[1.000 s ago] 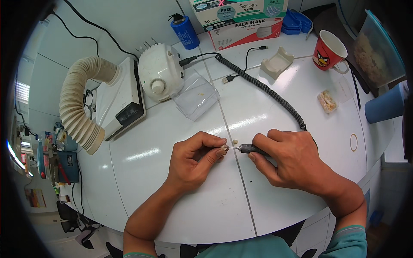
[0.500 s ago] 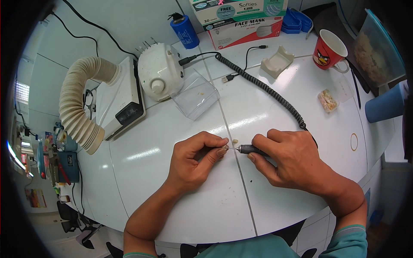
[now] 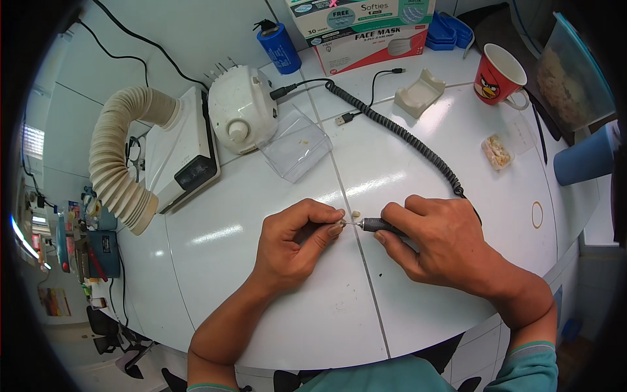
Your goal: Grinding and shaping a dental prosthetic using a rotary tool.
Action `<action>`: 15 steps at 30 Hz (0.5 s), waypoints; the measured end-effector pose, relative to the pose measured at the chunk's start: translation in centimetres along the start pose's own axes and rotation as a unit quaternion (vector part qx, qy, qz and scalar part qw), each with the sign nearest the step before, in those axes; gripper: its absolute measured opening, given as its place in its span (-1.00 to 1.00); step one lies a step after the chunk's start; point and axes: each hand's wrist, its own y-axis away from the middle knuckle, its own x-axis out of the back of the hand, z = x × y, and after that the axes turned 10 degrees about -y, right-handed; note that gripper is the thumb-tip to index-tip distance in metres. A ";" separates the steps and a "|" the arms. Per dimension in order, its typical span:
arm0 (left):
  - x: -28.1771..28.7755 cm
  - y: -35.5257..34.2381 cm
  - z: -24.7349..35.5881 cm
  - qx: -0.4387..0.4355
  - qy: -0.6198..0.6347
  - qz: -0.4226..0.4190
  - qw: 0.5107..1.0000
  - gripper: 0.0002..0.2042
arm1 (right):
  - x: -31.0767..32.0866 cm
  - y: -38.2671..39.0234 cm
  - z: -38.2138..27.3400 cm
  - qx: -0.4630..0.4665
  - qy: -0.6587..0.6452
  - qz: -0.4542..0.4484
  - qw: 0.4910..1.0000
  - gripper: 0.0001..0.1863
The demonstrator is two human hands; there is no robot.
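Observation:
My right hand (image 3: 444, 242) is closed round a dark rotary handpiece (image 3: 377, 225), held nearly level with its thin metal bit pointing left. Opposite it, my left hand (image 3: 287, 247) pinches thumb and forefinger together at the bit's tip. Whatever lies in that pinch is too small and too covered to make out. Just beyond the bit a tiny cream-coloured piece (image 3: 356, 214) rests on the white table (image 3: 261, 333). Fine crumbs are scattered nearer to me. From the handpiece a coiled black cord (image 3: 405, 135) runs back to a white control unit with a knob (image 3: 240, 111).
At the left a ribbed beige hose (image 3: 108, 153) arches from a white box-shaped machine (image 3: 175, 147). A clear plastic tray (image 3: 297, 147) stands beside the control unit. Rightward are a small box of tooth-coloured pieces (image 3: 498, 153), a red mug (image 3: 498, 75) and a blue cup (image 3: 581, 163).

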 end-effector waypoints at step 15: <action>0.2 0.0 -0.1 -0.010 -0.020 -0.012 1.000 -0.86 | -0.1 0.1 0.1 0.006 -0.001 0.008 1.000 -0.79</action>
